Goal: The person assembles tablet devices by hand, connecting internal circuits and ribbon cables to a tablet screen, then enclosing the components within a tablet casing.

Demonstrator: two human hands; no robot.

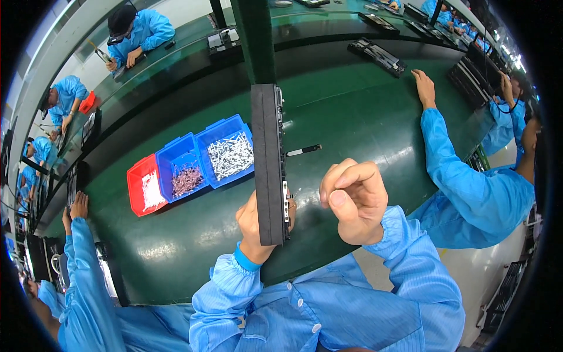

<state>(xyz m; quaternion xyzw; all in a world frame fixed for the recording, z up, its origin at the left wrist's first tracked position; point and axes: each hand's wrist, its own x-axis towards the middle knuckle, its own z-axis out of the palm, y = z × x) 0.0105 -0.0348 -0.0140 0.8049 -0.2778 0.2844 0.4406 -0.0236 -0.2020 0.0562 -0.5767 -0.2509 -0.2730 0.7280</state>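
Observation:
My left hand (251, 226) grips the lower end of a long black unit (268, 164), with fingers showing on both sides of it. The unit is tilted up on edge; a flat black face turns left, and small metal and white parts line its right side. To the right of it, my right hand (358, 202) is raised over the table, palm up. Its fingers are curled, with thumb and index finger close together; anything between them is too small to make out. A small black-and-white strip (304, 150) lies on the table beyond this hand.
Left of the unit stand a red bin (136, 186) of white pieces, a blue bin (170, 146) of pinkish pieces and a blue bin (220, 128) of white-and-black strips. A green post (253, 41) rises ahead. Co-workers' arms rest on the green table (340, 117) at both sides.

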